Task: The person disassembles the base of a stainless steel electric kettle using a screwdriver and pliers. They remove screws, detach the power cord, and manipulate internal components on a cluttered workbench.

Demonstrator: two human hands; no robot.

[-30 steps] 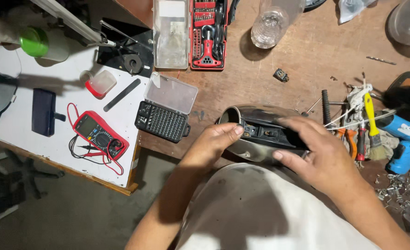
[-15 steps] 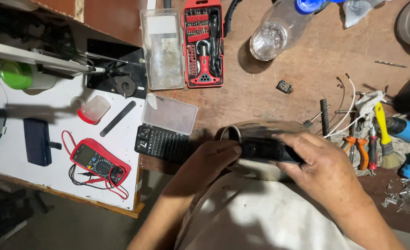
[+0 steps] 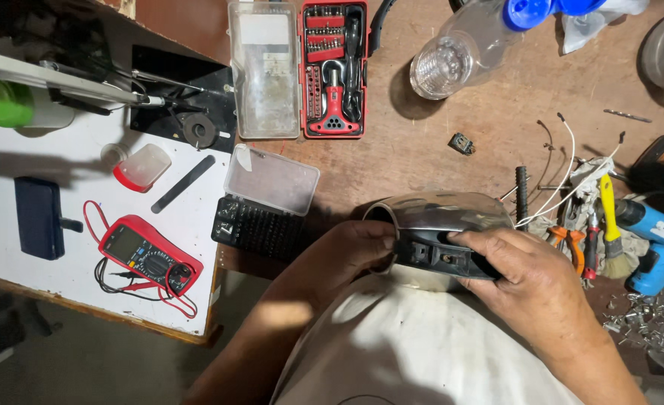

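Polished steel catches the light on the kettle [image 3: 444, 214], which lies on its side at the near edge of the wooden desk [image 3: 452, 112], right against the person's lap. Its black plastic base [image 3: 440, 255] faces the camera. The left hand [image 3: 347, 255] cups the kettle's left end, fingers curled together around the rim, thumb pressed on the black part. The right hand [image 3: 530, 281] covers the right of the base, fingers close together and bent over its edge, fingertips pressing into the plastic.

As I judge it, the step in hand is working at the base, either seating it or prying it off the steel body; which one I cannot tell. A next move would call for a firm hold from the left hand so the round shell does not roll, and even pressure along the edge of the plastic.

Toward the far edge lies an open red screwdriver set [image 3: 334, 67]; left of the kettle, a black bit case [image 3: 257, 225] and a red multimeter [image 3: 148, 255]. A blue drill [image 3: 658, 240] rests at the right edge.
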